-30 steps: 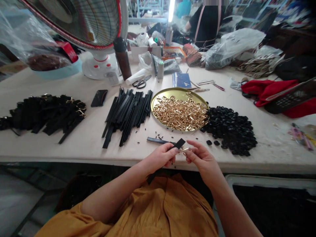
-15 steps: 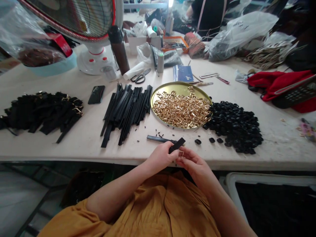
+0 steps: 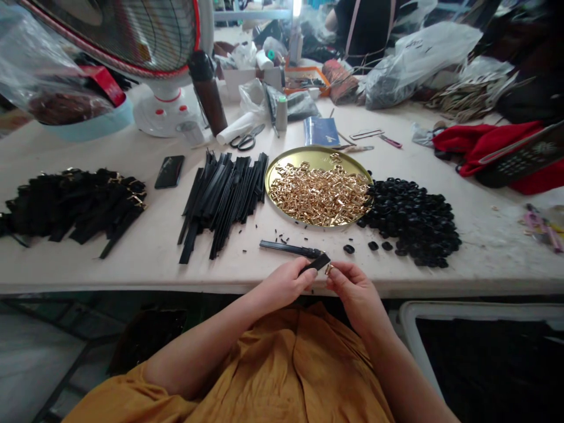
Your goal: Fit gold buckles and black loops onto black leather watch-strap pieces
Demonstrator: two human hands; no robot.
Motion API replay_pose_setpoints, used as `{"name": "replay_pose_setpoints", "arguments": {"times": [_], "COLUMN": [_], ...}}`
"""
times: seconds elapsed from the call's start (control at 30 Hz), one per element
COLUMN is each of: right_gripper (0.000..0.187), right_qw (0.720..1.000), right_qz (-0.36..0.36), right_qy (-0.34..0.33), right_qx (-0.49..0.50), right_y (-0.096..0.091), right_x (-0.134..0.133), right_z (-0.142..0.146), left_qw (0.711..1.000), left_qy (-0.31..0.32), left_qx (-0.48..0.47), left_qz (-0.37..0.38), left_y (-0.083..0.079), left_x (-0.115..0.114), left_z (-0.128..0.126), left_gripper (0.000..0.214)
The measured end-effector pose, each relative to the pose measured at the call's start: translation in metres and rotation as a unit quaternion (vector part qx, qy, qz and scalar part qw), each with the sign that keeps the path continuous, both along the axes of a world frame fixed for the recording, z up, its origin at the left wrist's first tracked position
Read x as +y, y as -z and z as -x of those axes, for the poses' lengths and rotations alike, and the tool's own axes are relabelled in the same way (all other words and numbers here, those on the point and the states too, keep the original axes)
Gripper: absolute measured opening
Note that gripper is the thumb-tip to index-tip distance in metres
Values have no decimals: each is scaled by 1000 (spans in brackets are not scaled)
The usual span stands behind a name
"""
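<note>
My left hand [image 3: 286,285] pinches a short black strap [image 3: 315,262] at the table's near edge, its free end pointing right. My right hand [image 3: 352,284] is closed on a small gold buckle [image 3: 328,269], held right against the strap's end. Just beyond my hands a black tool [image 3: 288,249] lies on the table. A round gold tray [image 3: 308,157] of gold buckles sits behind it, with a heap of black loops [image 3: 412,220] to its right and a bundle of black straps [image 3: 224,197] to its left.
A pile of finished black straps [image 3: 74,202] lies far left, a phone [image 3: 170,171] beside it. A fan [image 3: 163,70], a dark bottle [image 3: 207,91], scissors [image 3: 247,140], plastic bags and red cloth [image 3: 484,153] crowd the back. Another person sits across the table.
My hands have come closer together and lower, and the buckle now meets the strap's end. The view shifted slightly.
</note>
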State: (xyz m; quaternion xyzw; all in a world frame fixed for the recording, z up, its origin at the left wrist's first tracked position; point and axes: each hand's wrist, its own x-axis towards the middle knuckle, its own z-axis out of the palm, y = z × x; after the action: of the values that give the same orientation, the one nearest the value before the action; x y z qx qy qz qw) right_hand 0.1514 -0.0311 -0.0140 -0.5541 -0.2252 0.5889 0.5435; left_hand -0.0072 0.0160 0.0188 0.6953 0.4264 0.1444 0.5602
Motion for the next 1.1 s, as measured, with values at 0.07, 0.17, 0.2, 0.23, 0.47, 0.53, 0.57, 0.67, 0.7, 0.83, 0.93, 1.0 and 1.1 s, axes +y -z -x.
{"name": "replay_pose_setpoints", "arguments": {"times": [0.07,0.17,0.2,0.23,0.47,0.53,0.57,0.67,0.7,0.83,0.93,1.0,1.1], "right_gripper": [25,27,26,24,19,20,20,21,21,25,25,25,25], "right_qw": [996,988,989,991,999,999,999,999,998,996,998,1000,996], "right_qz": [24,52,51,41,-31,-34,-34,-29,-27,-18,-10,3,31], "right_qy": [30,17,10,6,6,28,28,-17,-31,-10,5,-2,-9], "right_qx": [83,143,140,125,-16,-16,-19,-31,-36,-82,-63,-2,80], "right_y": [-2,-3,-2,-2,1,-1,-2,-4,-4,1,5,6,7], "right_x": [0,-5,-7,-10,-17,-15,-14,-13,-13,-11,-7,-4,0], "right_z": [-2,3,7,10,18,16,16,19,20,19,17,16,16], "left_qw": [998,993,992,991,999,999,1000,999,999,997,993,989,985], "left_qy": [23,49,50,49,22,25,26,13,8,-7,-19,-25,-29], "left_qx": [19,31,33,35,13,9,4,-31,-42,-45,-38,-38,-37], "left_qz": [-49,-99,-109,-115,-46,-18,-5,21,28,65,113,142,168], "left_y": [-1,0,0,0,-2,-1,-1,0,1,2,4,6,8], "left_x": [-4,-10,-11,-13,-19,-18,-18,-14,-13,-7,-4,-3,-1], "left_z": [3,2,1,-1,-6,-4,-3,-3,-3,-5,-6,-8,-10], "left_gripper": [27,27,27,27,16,17,19,23,24,22,20,19,20]}}
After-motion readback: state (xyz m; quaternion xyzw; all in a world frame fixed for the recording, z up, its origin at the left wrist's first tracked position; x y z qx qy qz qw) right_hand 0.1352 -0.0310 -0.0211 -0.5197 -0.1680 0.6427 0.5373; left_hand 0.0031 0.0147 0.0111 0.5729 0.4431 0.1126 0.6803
